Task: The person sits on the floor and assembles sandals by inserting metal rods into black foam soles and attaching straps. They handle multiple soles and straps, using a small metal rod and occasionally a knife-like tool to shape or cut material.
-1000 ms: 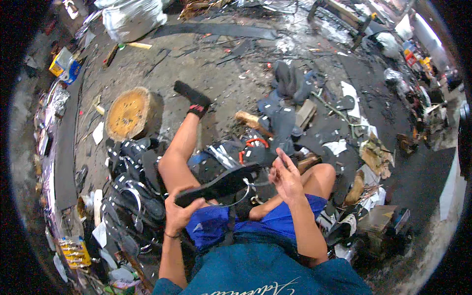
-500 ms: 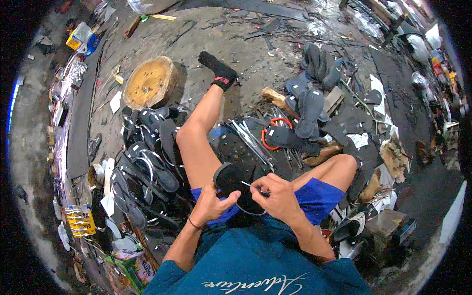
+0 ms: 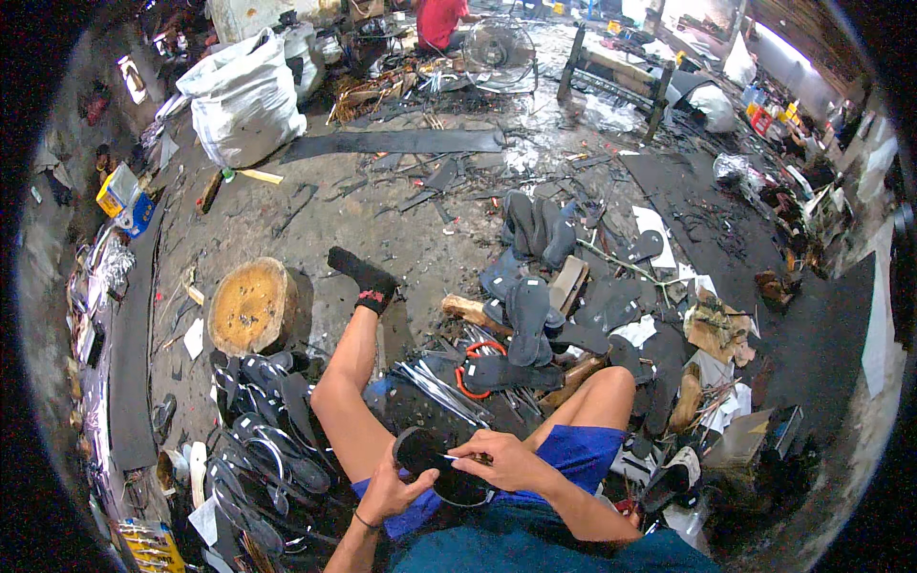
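Observation:
Above my lap, my left hand (image 3: pixel 390 490) grips a black sandal (image 3: pixel 416 447) by its edge, thumb laid across it. A dark loop, seemingly part of the sandal, curves below. My right hand (image 3: pixel 499 460) is closed in a pinch at the sandal's right side. Between its fingertips is a short, thin white piece (image 3: pixel 449 456) pointing at the sandal; whether it is a strip or a tool I cannot tell. Just beyond the sandal lies a bundle of thin pale strips (image 3: pixel 441 392). Next to them are curved orange handles (image 3: pixel 462 380), partly covered by a dark sole (image 3: pixel 511 372).
Black sandals (image 3: pixel 258 449) are heaped left of my leg. A round wooden block (image 3: pixel 250 307) stands beyond them. Stacked soles (image 3: pixel 528 315) lie ahead to the right, near wood pieces. Farther off are a white sack (image 3: pixel 244 100), a fan (image 3: pixel 499 53) and a person in red (image 3: pixel 439 24).
The view has tipped up, bringing the far room, fan and sack into sight; my hands and legs sit lower in it. Both hands keep hold of the sandal and white piece.

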Tool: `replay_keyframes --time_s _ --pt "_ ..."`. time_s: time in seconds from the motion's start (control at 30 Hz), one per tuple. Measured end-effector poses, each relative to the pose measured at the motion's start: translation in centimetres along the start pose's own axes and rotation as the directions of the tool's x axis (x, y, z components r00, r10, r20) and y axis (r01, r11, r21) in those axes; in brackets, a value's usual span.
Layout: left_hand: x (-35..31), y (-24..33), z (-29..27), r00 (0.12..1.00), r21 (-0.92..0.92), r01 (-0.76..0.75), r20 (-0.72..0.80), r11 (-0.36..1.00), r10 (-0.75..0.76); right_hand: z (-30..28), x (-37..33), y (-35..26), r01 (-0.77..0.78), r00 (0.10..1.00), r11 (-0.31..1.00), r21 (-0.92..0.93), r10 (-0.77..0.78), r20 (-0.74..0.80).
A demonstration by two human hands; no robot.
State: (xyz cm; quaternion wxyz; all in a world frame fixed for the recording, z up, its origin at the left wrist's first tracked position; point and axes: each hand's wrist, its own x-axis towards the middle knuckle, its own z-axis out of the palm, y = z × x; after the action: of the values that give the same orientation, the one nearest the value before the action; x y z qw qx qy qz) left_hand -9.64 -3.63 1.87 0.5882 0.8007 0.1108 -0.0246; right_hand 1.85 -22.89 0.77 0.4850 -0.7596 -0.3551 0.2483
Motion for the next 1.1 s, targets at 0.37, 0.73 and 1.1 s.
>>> replay_keyframes --time_s 0.37,0.73,1.1 --pt "-0.5 6.6 4.7 0.881 -0.65 0.123 -0.277 0.75 -0.385 -5.7 3.7 -1.4 -0.106 0.932 0.994 -0.036 0.087 -0.351" --pt "-1.8 3.2 6.7 0.957 -0.919 0.242 0.173 0.311 -0.234 -6.3 6.8 -2.5 0.158 0.907 0.987 -0.02 -0.153 -0.392" --pt "3.0 5.6 0.0 0.852 0.075 -0.186 -0.484 0.98 0.198 -4.2 4.3 -6.8 0.158 0.935 0.978 0.137 -0.104 -0.338"
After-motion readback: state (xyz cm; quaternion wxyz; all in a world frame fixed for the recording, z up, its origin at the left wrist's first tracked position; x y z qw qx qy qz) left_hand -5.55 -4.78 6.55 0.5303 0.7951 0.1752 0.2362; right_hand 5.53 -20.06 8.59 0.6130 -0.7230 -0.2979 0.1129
